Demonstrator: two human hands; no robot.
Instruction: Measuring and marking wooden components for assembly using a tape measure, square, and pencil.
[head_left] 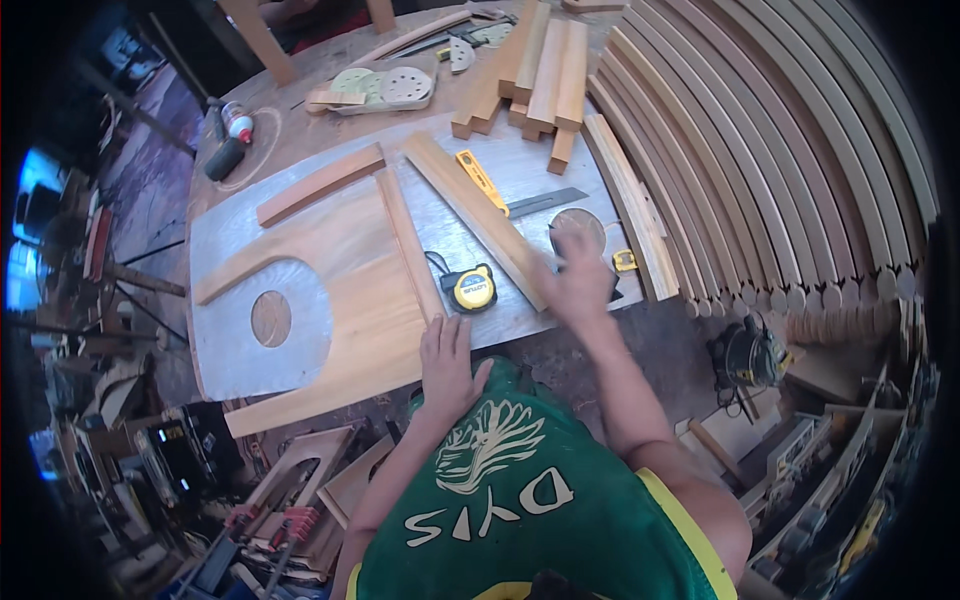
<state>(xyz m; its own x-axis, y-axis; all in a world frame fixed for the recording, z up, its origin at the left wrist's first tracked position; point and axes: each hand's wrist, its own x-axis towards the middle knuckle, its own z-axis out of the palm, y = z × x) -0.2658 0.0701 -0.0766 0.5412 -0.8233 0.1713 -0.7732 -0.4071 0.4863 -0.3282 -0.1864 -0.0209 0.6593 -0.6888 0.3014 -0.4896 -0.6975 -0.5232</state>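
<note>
My left hand rests with its fingers stretched out on the front end of a narrow wooden strip on a wooden panel with a U-shaped cutout. Beside it lies a yellow-and-black tape measure. My right hand is smeared by motion at the near end of a loose plank, by a round hole in the metallic-looking board; something dark near its fingers is unclear. A yellow-handled square with a dark blade lies behind the plank. A short reddish strip lies at the back left.
Stacked wooden bars, sanding discs and a white bottle lie along the back of the table. Many long strips line the right side. A power tool sits below right, and clamps lie lower left.
</note>
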